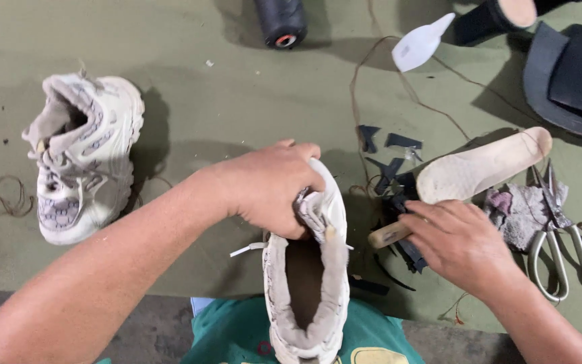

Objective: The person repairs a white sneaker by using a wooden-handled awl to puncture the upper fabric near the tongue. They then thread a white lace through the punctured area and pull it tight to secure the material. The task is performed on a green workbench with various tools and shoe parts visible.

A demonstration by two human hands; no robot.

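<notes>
Your lap holds the pale sneaker [308,283], heel end toward you and toe pointing at the green table [203,114], its mouth wide open and the insole out. That insole [479,168] lies on the table just right of the sneaker's toe, bottom side up. Left of the sneaker, well apart, the matching shoe [82,155] sits on the table, laced and untouched by either hand.

Your left hand [271,185] is closed over the sneaker's toe and tongue, pressing the upper forward. Your right hand [459,243] is curled around a wooden tool handle [389,234] just right of the sneaker; its working end is hidden among dark scraps [389,168], so you cannot tell the tool's kind.

Right of the insole lie scissors [567,249] on a grey rag [516,212]. Beyond the sneaker's toe stands a black thread spool [281,20], with loose thread [372,74] trailing toward the scraps.

Judging by the layout, the stripping is done: insole removed, pieces cut. Any work inside this sneaker looks barely begun, and refitting the insole remains.
</notes>
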